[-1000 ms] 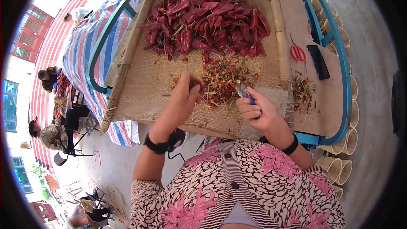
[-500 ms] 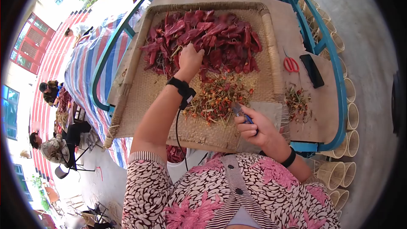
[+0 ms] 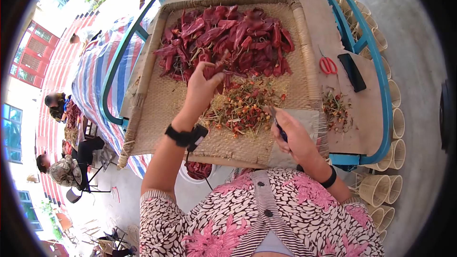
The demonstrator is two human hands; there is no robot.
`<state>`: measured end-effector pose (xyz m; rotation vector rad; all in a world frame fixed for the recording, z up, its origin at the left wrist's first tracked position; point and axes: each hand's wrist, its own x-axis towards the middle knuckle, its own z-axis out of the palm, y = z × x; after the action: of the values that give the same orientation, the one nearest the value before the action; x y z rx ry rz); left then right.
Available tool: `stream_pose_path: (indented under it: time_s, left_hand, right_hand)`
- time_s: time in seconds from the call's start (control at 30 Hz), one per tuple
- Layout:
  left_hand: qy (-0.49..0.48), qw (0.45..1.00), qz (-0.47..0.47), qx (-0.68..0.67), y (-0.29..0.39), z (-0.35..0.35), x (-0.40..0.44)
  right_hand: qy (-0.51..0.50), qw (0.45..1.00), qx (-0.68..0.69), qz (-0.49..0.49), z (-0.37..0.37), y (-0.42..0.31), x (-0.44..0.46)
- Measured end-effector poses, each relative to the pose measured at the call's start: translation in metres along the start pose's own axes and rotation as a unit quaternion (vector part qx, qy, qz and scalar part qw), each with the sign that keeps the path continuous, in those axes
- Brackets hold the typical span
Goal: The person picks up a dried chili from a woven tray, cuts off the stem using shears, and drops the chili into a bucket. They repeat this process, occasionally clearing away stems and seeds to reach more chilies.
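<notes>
My left hand (image 3: 197, 93) is closed on a dried red chili pepper (image 3: 213, 71), held just in front of a large heap of similar peppers (image 3: 238, 33). The heap covers the far half of a woven tray (image 3: 162, 114). Closer to me lies a loose pile of cut stems and orange-red bits (image 3: 245, 109). At that pile's right edge, my right hand (image 3: 296, 135) grips blue-handled snips (image 3: 281, 131), their short metal blades pointing up and away from me. Most of the handle is hidden by my fingers.
Red-handled scissors (image 3: 328, 65), a black phone (image 3: 351, 73) and scattered stems (image 3: 335, 107) lie on cardboard right of the tray. A teal metal rail (image 3: 385, 109) surrounds it. Below the tray's near edge stands a pail of peppers (image 3: 199, 169). Several people sit or stand to the left.
My left hand has drawn back from the heap toward me, bringing a pepper with it. My right hand with the snips has shifted slightly right.
</notes>
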<state>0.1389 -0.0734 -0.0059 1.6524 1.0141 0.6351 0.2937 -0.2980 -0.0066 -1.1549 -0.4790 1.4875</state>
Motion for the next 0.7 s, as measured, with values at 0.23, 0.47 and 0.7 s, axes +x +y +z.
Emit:
stream_pose_path:
  time_s: [0.23,0.47,0.7]
  left_hand:
    - [-0.06,0.992,-0.001,-0.115,-0.007,0.013,-0.077]
    - [-0.023,0.987,0.027,-0.155,-0.006,0.026,-0.103]
    - [0.021,0.987,0.089,-0.131,-0.014,0.033,-0.107]
  right_hand:
    - [0.033,0.95,-0.252,-0.184,0.013,0.01,0.017]
    - [0.003,0.915,-0.336,-0.223,0.022,0.011,0.017]
    - [0.011,0.882,-0.395,-0.257,0.023,0.011,0.017]
